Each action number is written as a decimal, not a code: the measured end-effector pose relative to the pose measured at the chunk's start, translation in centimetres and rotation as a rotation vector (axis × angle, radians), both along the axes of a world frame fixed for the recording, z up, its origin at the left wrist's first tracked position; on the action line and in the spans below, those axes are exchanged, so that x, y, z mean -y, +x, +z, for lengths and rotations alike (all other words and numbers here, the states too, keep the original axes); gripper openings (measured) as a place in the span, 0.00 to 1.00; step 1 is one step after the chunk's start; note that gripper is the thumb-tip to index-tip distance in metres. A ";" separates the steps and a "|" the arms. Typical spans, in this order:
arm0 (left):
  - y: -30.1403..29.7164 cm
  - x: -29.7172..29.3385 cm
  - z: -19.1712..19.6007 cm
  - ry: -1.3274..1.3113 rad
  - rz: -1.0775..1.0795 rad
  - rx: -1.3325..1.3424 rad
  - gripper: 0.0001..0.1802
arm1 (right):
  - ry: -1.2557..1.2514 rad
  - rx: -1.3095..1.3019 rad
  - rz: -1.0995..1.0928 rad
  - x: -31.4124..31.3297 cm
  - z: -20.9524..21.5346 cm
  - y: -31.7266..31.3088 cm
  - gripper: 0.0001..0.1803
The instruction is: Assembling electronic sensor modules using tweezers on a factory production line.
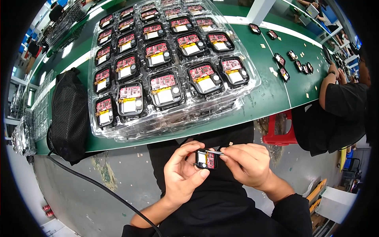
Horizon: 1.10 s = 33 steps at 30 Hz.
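Black device (206, 160) in half-curled left hand (181, 172)

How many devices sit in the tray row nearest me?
5, left to right along the tray: leftmost device, second device, middle device, fourth device, rightmost device. None looks hidden.

Green table (264, 98), stacked clear plastic trays (158, 123), scattered small black-cased devices (284, 74)

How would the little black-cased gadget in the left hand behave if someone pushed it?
The gadget is probably light: it is smaller than the left hand holding it. It looks fragile, its red circuit board exposed. Its flat, squarish shape would likely slide rather than roll.
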State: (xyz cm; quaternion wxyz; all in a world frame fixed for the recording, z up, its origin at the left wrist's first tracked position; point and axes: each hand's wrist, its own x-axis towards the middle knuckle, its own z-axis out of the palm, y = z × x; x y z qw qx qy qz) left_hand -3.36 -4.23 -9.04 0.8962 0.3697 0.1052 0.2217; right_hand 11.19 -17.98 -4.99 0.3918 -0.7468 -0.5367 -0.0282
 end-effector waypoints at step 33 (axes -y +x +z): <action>0.3 -1.4 2.8 0.231 -0.030 -0.061 0.32 | 0.082 0.099 0.025 -0.2 0.2 0.3 0.14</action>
